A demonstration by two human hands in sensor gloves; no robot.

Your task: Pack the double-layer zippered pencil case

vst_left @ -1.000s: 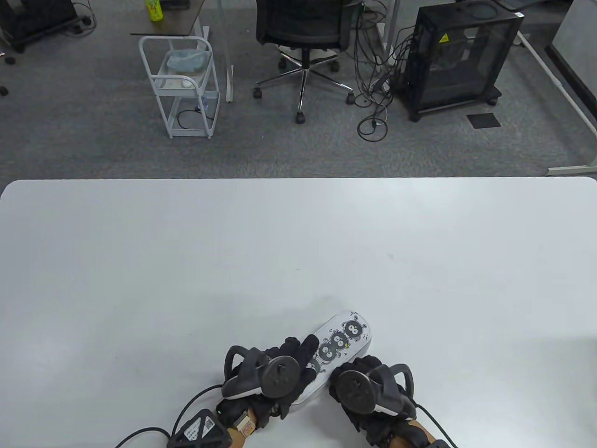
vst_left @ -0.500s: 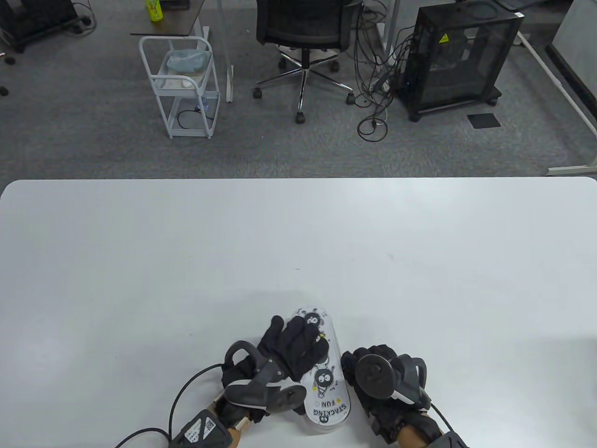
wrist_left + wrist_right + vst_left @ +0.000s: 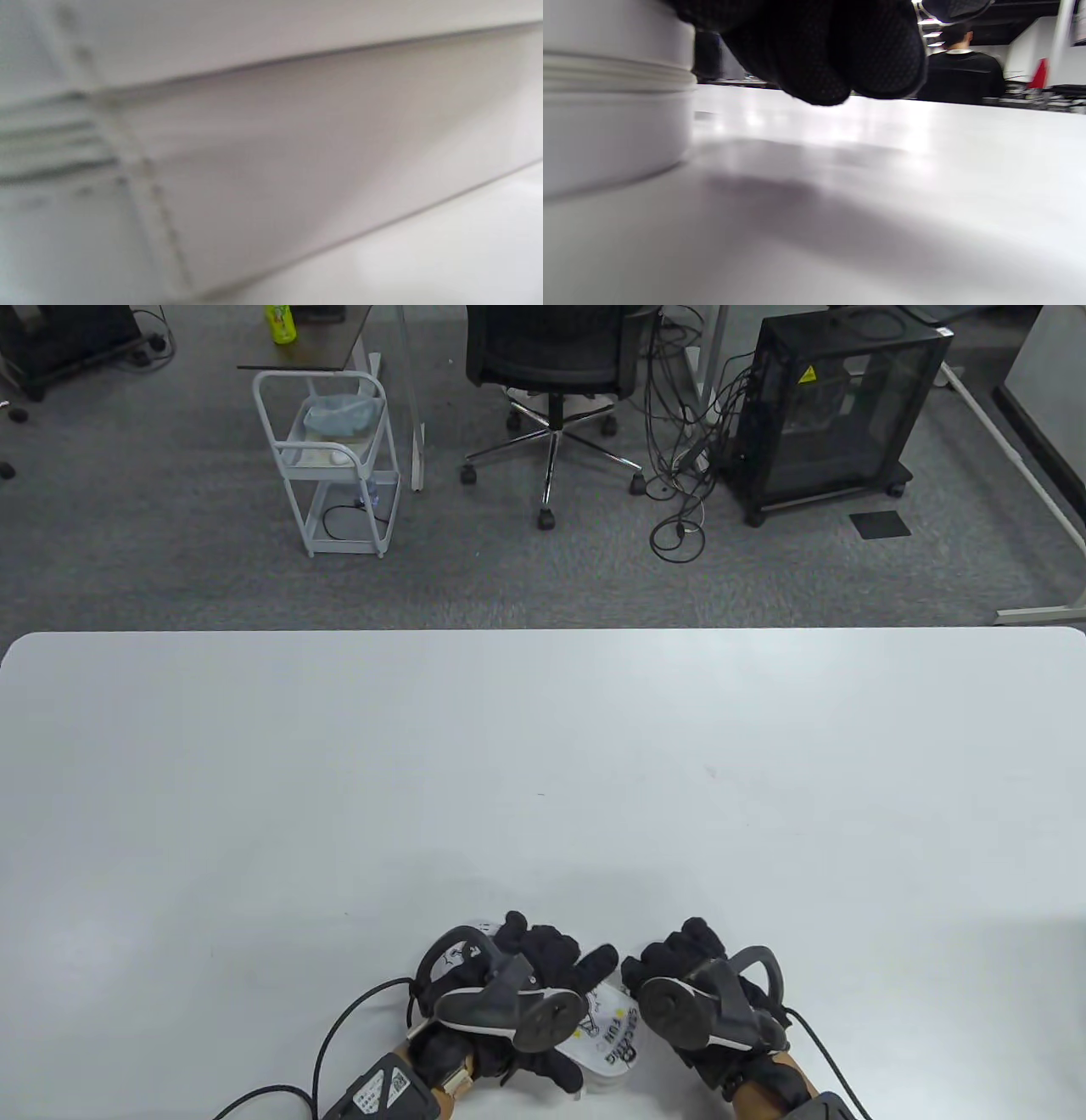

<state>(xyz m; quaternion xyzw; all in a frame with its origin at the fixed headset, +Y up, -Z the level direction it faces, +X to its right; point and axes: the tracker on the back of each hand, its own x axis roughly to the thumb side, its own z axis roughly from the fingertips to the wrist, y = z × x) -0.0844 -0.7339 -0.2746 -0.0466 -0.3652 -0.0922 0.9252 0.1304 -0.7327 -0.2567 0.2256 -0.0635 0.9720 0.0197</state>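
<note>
The white pencil case [image 3: 617, 1040], printed with black cartoon figures and "STACKING FUN", lies flat at the table's near edge. My left hand [image 3: 577, 963] lies over most of it and grips it, fingers spread across its top. Only its right end and a white patch at the left [image 3: 458, 957] show. The left wrist view is filled by a blurred close-up of the case's white side and seam [image 3: 271, 140]. My right hand [image 3: 670, 954] sits just right of the case with its fingers [image 3: 818, 55] curled in. The case's side [image 3: 606, 106] is to their left there, and I see no contact.
The white table [image 3: 543, 746] stretches away beyond the hands. Glove cables [image 3: 339, 1052] trail off the near edge by the left wrist. An office chair [image 3: 551, 356], a wire cart [image 3: 331, 458] and a black cabinet [image 3: 831, 398] stand on the floor past the far edge.
The case has swung counter-clockwise, from pointing up-right, through lengthwise away from me, to lying mostly under my left hand. Both hands have stayed at the near edge, the left now covering more of it.
</note>
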